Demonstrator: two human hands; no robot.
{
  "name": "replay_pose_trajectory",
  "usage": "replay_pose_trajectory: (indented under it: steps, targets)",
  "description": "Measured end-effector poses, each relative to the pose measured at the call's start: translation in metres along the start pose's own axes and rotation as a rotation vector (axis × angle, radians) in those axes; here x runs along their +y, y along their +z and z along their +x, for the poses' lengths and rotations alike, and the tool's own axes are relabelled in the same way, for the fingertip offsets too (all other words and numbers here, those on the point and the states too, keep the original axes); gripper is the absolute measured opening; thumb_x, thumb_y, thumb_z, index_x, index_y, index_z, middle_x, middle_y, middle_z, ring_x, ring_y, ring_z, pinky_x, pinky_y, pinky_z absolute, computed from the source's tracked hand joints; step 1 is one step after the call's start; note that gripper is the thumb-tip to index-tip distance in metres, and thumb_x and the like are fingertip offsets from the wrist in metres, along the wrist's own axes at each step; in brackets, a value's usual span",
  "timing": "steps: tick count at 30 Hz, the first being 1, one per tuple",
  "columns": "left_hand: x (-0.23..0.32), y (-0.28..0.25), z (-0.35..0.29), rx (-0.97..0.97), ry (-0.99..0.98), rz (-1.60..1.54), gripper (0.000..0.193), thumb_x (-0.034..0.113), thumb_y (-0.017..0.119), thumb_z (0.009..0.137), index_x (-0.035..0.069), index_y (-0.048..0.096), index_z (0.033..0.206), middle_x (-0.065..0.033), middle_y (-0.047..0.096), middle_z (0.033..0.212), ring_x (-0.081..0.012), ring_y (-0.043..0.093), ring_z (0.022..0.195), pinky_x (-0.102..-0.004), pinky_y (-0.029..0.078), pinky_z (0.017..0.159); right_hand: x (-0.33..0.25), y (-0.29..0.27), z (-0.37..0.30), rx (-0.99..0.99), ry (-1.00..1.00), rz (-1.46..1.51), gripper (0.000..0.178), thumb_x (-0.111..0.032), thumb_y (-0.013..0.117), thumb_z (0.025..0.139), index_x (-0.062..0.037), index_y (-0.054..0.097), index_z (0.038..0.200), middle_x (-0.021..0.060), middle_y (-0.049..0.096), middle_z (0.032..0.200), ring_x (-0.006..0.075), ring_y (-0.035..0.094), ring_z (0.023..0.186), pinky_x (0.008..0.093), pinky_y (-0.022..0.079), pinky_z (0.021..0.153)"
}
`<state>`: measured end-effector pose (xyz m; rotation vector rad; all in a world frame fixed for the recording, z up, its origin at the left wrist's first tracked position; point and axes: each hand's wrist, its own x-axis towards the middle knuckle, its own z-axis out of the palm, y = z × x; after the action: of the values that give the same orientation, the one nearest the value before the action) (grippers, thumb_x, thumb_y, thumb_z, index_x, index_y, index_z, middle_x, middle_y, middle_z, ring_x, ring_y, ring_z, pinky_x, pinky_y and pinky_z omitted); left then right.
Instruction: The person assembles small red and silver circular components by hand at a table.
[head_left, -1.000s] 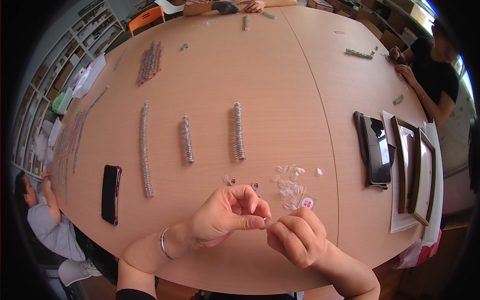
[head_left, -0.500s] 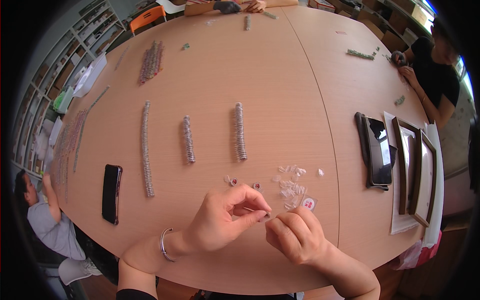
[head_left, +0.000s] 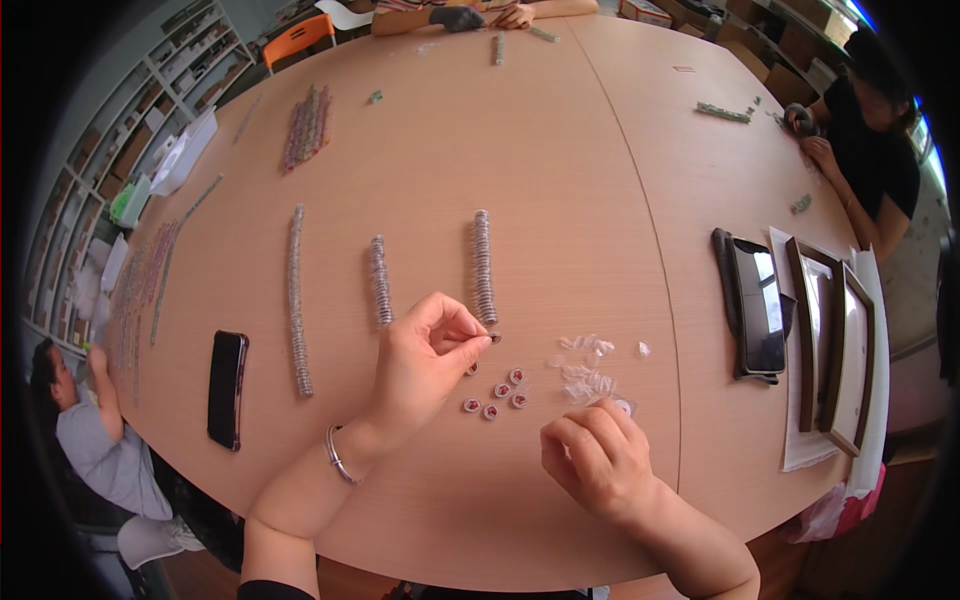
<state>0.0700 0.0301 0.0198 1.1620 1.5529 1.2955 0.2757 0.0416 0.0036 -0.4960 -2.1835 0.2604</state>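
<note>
My left hand point(head_left: 425, 365) pinches a small round disc point(head_left: 494, 338) between thumb and forefinger, at the near end of the right-hand row of stacked clear discs point(head_left: 482, 265). Below it lie several small round pieces with red centres point(head_left: 501, 390). My right hand point(head_left: 600, 460) is closed, its fingertips curled down and hidden, beside a loose heap of clear plastic pieces point(head_left: 588, 381). A white and red sticker-like piece point(head_left: 626, 407) shows partly behind its fingers. Two more rows, a middle one point(head_left: 380, 280) and a longer left one point(head_left: 299, 300), lie farther left.
A dark phone point(head_left: 227, 390) lies at left, another phone point(head_left: 757, 310) at right by wooden frames point(head_left: 830, 345). Bundled coloured strips point(head_left: 306, 130) lie farther off. Co-workers sit at the left, far and right edges of the table point(head_left: 560, 190).
My left hand has moved away from my right hand, forward and left to the row's near end, uncovering several red-centred pieces. My right hand has shifted slightly right.
</note>
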Motion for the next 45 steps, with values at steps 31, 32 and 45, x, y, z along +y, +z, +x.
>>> replay_pose_trajectory:
  steps: [31, 32, 45]
  targets:
    - [0.012, -0.012, -0.01, -0.226, 0.364, 0.778, 0.016, 0.005, 0.074, 0.074, 0.002, 0.064, 0.086, -0.0068, 0.057, 0.082, -0.0222, 0.058, 0.08, -0.0335, 0.047, 0.07, 0.016, 0.001, -0.001, -0.067, 0.271, -0.047, 0.03, 0.004, 0.066, 0.073, 0.0001, 0.059, 0.102, 0.0124, 0.059, 0.094, 0.0272, 0.057, 0.076, 0.0363, 0.049, 0.066]
    - [0.012, -0.011, -0.01, -0.262, 0.35, 0.775, 0.018, 0.008, 0.074, 0.074, 0.003, 0.063, 0.088, -0.0067, 0.058, 0.085, -0.0238, 0.057, 0.082, -0.035, 0.047, 0.071, 0.016, 0.0, -0.001, -0.076, 0.274, -0.044, 0.03, 0.003, 0.066, 0.073, 0.0, 0.059, 0.102, 0.0124, 0.059, 0.094, 0.0272, 0.057, 0.076, 0.0364, 0.049, 0.066]
    - [0.007, 0.0, -0.016, -0.26, 0.424, 0.735, 0.015, -0.002, 0.067, 0.075, 0.002, 0.057, 0.086, -0.0094, 0.058, 0.083, -0.0283, 0.056, 0.079, -0.0375, 0.046, 0.067, 0.012, 0.001, -0.002, -0.09, 0.252, -0.009, 0.028, 0.004, 0.066, 0.073, -0.0014, 0.06, 0.1, 0.0121, 0.059, 0.091, 0.027, 0.057, 0.076, 0.0358, 0.05, 0.063]
